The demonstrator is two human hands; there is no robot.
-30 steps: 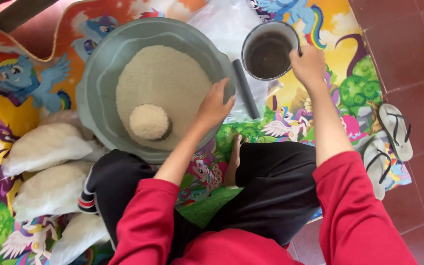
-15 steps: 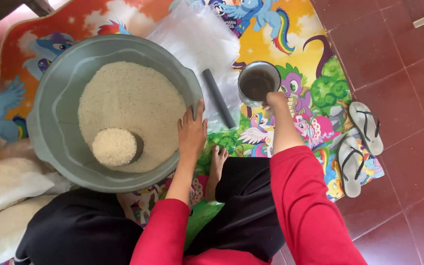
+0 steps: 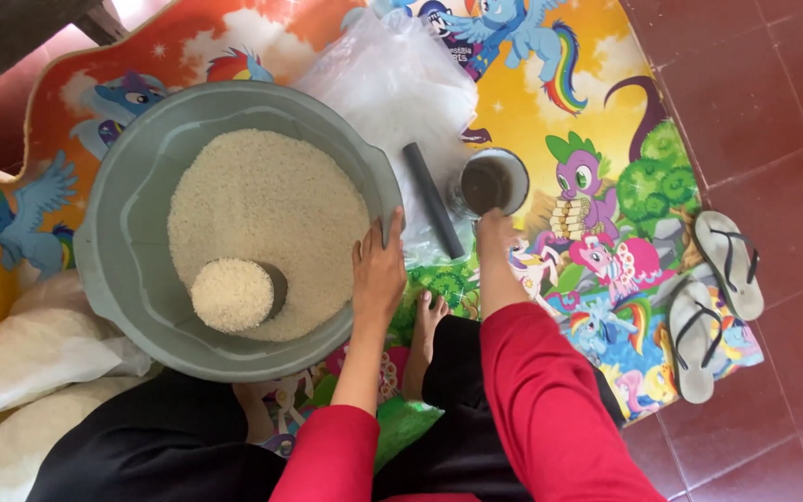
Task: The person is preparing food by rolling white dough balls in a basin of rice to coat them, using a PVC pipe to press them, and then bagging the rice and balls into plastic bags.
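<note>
A large grey basin (image 3: 123, 279) sits on a colourful cartoon mat (image 3: 597, 121), filled with white rice (image 3: 262, 214). A small cup heaped with rice (image 3: 232, 296) stands in the rice near the front. My left hand (image 3: 378, 270) grips the basin's right rim. My right hand (image 3: 496, 232) holds a metal cup (image 3: 490, 183) with a dark inside by its near edge, low over the mat to the right of the basin. A dark grey tube (image 3: 433, 198) lies between basin and cup, on clear plastic bags (image 3: 392, 84).
Filled white bags (image 3: 30, 349) lie at the left by my knee. A pair of sandals (image 3: 713, 297) rests at the mat's right edge on the red tiled floor (image 3: 755, 102). My bare foot (image 3: 425, 325) shows between my legs.
My right hand brought the metal cup down and closer to the basin. My left hand moved from over the rice to the basin's right rim. The view shifted left.
</note>
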